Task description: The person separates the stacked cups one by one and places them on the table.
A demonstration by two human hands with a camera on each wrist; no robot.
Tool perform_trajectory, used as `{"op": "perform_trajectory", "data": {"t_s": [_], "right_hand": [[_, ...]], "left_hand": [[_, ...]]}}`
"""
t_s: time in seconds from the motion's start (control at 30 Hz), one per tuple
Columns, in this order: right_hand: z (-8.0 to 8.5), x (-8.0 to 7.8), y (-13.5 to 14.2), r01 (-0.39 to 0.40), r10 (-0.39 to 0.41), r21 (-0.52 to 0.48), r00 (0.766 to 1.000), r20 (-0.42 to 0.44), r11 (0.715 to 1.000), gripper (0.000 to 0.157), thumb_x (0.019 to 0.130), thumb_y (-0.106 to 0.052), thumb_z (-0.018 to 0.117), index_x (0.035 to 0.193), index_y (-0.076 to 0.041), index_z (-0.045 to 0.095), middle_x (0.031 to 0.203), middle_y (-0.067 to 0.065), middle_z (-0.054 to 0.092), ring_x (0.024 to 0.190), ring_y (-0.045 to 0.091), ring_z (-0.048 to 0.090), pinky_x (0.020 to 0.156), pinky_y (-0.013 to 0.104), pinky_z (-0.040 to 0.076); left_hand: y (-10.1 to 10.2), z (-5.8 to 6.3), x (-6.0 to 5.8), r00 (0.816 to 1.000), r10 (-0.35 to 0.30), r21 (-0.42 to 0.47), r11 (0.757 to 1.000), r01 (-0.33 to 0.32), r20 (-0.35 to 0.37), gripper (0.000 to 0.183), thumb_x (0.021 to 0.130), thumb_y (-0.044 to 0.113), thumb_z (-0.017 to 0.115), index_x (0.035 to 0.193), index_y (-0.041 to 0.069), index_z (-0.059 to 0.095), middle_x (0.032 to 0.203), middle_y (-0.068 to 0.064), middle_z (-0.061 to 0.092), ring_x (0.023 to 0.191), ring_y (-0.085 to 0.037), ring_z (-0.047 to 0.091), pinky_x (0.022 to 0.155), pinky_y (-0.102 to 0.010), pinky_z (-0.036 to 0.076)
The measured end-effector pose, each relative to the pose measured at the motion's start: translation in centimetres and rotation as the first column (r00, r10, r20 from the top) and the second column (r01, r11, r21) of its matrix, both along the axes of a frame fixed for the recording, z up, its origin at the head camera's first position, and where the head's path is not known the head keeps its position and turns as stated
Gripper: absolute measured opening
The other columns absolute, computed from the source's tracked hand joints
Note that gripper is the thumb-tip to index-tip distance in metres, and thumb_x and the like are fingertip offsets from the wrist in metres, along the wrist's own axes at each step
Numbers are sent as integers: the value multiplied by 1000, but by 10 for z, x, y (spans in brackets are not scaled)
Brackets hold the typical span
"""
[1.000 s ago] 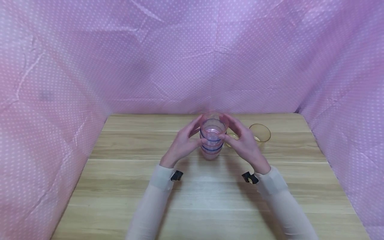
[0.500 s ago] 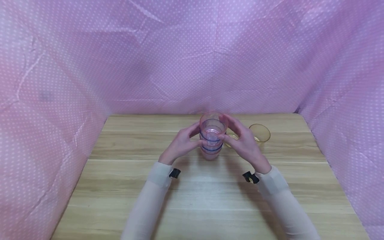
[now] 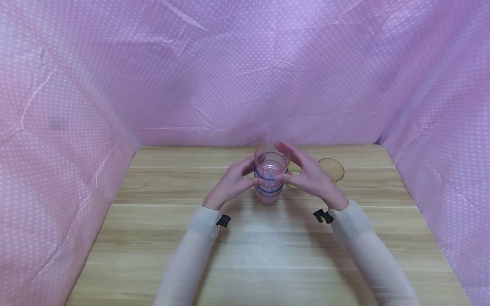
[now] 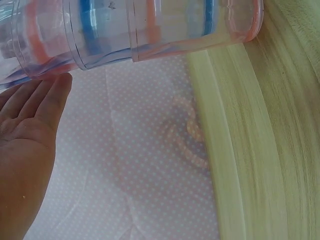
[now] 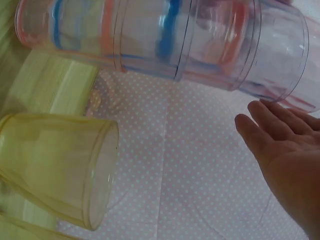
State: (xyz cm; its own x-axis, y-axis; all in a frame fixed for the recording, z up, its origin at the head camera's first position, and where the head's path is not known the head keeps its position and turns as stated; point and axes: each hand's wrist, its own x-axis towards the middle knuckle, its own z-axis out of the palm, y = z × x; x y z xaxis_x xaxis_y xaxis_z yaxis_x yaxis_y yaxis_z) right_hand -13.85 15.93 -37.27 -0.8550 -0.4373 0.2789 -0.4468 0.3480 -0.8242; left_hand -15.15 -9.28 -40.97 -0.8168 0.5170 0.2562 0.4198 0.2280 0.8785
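A tall stack of nested clear cups [image 3: 269,191], pink and blue by turns with a pink rim on top, stands upright on the table. In the head view my left hand [image 3: 231,185] holds its left side, thumb in front and fingers behind. The left wrist view shows those fingertips touching the stack. On the other side my right hand [image 3: 310,176] lies by the upper cups, its thumb in front of them. Its fingers [image 5: 272,125] look fairly straight, the tips at or just off the cup wall. Parts of the fingers are hidden behind the stack.
Right of the stack is a clear yellow cup [image 3: 332,170], upright. Another yellow cup [image 3: 294,180] is partly covered by my right hand. The wooden table [image 3: 245,255] ends at a pink dotted cloth [image 3: 214,97] behind and at both sides.
My right hand has shifted a little and its fingers have straightened; its forearm has moved slightly to the right. The left forearm moved slightly left earlier. The stack stays in place.
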Motion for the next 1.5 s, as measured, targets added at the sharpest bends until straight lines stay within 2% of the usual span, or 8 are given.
{"op": "perform_trajectory", "data": {"t_s": [0.27, 0.47, 0.63, 0.8, 1.5], "right_hand": [[5, -8, 2, -58, 56, 26, 995, 83, 998, 106, 77, -18, 94, 161, -3, 30, 160, 9, 45, 150, 28, 38, 127, 46, 28], [6, -9, 2, -69, 68, -2, 991, 115, 998, 104, 77, -16, 94, 160, -3, 33, 158, 7, 48, 148, 26, 40, 127, 45, 29], [6, -9, 0, -65, 67, -19, 992, 103, 998, 99, 77, -11, 94, 157, -1, 37, 153, 11, 53, 144, 29, 46, 125, 45, 33], [4, -9, 0, -67, 70, -30, 993, 92, 997, 96, 77, -6, 92, 155, 1, 38, 153, 14, 53, 144, 30, 46, 125, 44, 33], [1, -11, -2, -84, 87, -59, 994, 60, 995, 87, 81, -3, 88, 154, -1, 40, 152, 12, 55, 145, 27, 45, 126, 44, 31]], "left_hand": [[0, 0, 0, 1000, -4, -12, 1000, 4, -10, 66, 91, 6, 80, 149, -3, 51, 145, -18, 60, 132, -31, 60, 113, -27, 47], [0, 0, -1, 1000, -11, -3, 1000, 11, -1, 64, 91, 6, 80, 149, -2, 52, 145, -18, 60, 133, -29, 59, 113, -25, 47], [0, 0, -1, 1000, -13, -3, 1000, 13, 2, 64, 91, 6, 80, 148, -3, 52, 144, -18, 60, 133, -29, 59, 113, -26, 47], [0, 1, -1, 1000, -11, -15, 1000, 11, 3, 65, 91, 7, 79, 149, -3, 51, 145, -19, 59, 133, -30, 59, 113, -27, 47], [-3, 2, 1, 1000, -14, -21, 1000, 14, 12, 66, 93, 13, 79, 151, 2, 51, 147, -15, 59, 133, -29, 59, 113, -27, 47]]}}
